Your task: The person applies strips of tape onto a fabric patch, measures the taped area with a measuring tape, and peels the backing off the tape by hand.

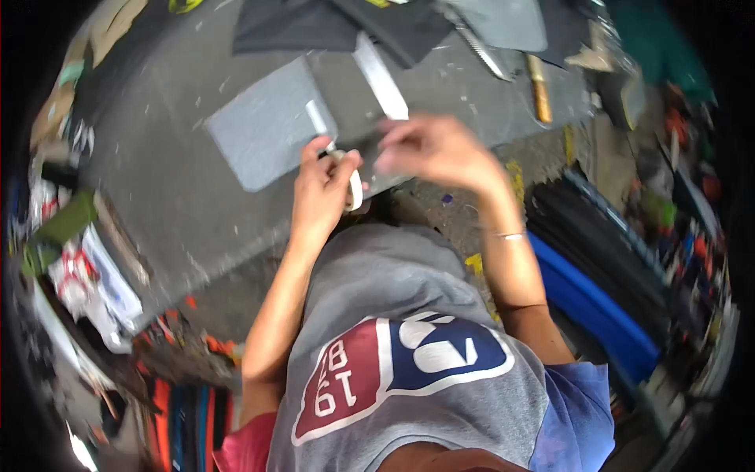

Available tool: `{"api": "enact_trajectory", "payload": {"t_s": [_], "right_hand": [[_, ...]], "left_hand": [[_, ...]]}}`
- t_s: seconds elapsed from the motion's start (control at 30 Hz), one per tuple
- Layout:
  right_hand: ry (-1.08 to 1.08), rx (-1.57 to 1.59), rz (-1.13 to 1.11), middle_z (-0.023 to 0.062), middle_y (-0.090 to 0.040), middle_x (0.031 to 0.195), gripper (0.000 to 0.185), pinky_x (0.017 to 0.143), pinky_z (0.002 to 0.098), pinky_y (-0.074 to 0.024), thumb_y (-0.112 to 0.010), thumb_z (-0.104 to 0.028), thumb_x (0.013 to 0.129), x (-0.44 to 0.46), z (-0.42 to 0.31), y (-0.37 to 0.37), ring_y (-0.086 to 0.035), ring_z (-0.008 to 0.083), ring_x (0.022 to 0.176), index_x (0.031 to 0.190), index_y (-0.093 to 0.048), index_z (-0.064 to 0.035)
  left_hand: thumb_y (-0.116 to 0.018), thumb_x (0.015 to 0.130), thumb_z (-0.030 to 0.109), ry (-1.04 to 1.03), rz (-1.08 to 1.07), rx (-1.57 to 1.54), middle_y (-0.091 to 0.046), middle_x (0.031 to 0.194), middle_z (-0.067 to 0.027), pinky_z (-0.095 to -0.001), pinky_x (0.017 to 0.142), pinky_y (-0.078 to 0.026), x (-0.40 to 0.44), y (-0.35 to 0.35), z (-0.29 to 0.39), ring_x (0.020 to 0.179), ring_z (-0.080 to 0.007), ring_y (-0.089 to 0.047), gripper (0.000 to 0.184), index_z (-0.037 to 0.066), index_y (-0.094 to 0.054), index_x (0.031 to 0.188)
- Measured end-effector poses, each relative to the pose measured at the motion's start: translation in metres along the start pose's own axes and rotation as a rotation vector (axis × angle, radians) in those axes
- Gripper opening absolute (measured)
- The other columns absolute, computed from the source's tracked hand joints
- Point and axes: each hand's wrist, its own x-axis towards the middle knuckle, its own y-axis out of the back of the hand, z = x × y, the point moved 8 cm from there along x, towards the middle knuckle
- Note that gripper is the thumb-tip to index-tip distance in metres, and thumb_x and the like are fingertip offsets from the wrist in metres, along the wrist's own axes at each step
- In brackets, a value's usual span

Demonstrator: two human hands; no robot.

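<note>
Dark surface (165,197); gray shirt (472,409) reads "19"; left hand (321,182) grip closed on white roll (355,193); right hand (442,151) blurred, grip can't tell.

Dark cloth (342,31) lies along the far edge of the table (149,200). To its right are a serrated metal blade (481,49) and a tool with a wooden handle (540,90). A black stack of material (598,236) and a blue sheet (598,303) lie side by side at right. Yellow marks (515,181) show on the floor. At left sits a green bundle (64,228); orange scraps (220,346) lie below the table.
</note>
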Motion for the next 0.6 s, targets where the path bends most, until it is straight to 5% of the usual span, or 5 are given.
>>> {"api": "enact_trajectory", "payload": {"t_s": [0.1,0.17,0.33,0.43,0.6], "right_hand": [[0.011,-0.304,0.533,0.0204,-0.072,0.119,0.046,0.089,0.0381,-0.0558,-0.082,-0.034,0.088,0.009,0.049,0.126,-0.071,0.0296,0.105,0.120,-0.072,-0.0017],[0.212,-0.678,0.592,0.0196,-0.070,0.112,0.048,0.090,0.0415,-0.0540,-0.083,-0.036,0.086,0.024,0.067,0.167,-0.068,0.0335,0.104,0.117,-0.072,-0.0008],[0.220,-0.757,0.464,0.0208,-0.069,0.112,0.053,0.087,0.0422,-0.0547,-0.087,-0.031,0.083,0.057,0.077,0.179,-0.068,0.0370,0.099,0.120,-0.067,0.0006],[0.204,-0.670,0.396,0.0237,-0.069,0.115,0.047,0.089,0.0430,-0.0546,-0.078,-0.023,0.089,0.070,0.087,0.184,-0.069,0.0375,0.104,0.126,-0.063,0.0013],[0.140,-0.783,0.362,0.0262,-0.068,0.113,0.038,0.090,0.0461,-0.0526,-0.064,-0.018,0.094,0.040,0.080,0.197,-0.068,0.0414,0.098,0.126,-0.061,0.0013]], "left_hand": [[-0.068,0.098,0.022,0.110,0.049,0.216,-0.076,0.097,-0.0169,-0.0313,0.059,-0.055,-0.015,0.008,0.016,0.057,-0.0175,-0.067,0.065,-0.010,-0.037,0.146],[-0.068,0.097,0.023,0.082,0.074,0.321,-0.077,0.095,-0.0143,-0.0310,0.059,-0.054,-0.019,0.020,0.005,0.058,-0.0157,-0.066,0.063,-0.012,-0.042,0.143],[-0.065,0.093,0.020,0.183,0.198,0.379,-0.076,0.085,-0.0133,-0.0309,0.063,-0.056,-0.044,0.046,-0.007,0.058,-0.0184,-0.067,0.054,-0.013,-0.048,0.132],[-0.067,0.093,0.027,-0.044,0.176,0.244,-0.078,0.091,-0.0181,-0.0404,0.075,-0.059,-0.017,0.029,-0.023,0.081,-0.0307,-0.076,0.054,-0.012,-0.052,0.127],[-0.068,0.094,0.025,-0.061,0.276,0.766,-0.076,0.090,-0.0223,-0.0447,0.089,-0.057,-0.008,-0.004,0.003,0.093,-0.0393,-0.074,0.062,-0.008,-0.048,0.142]]}}
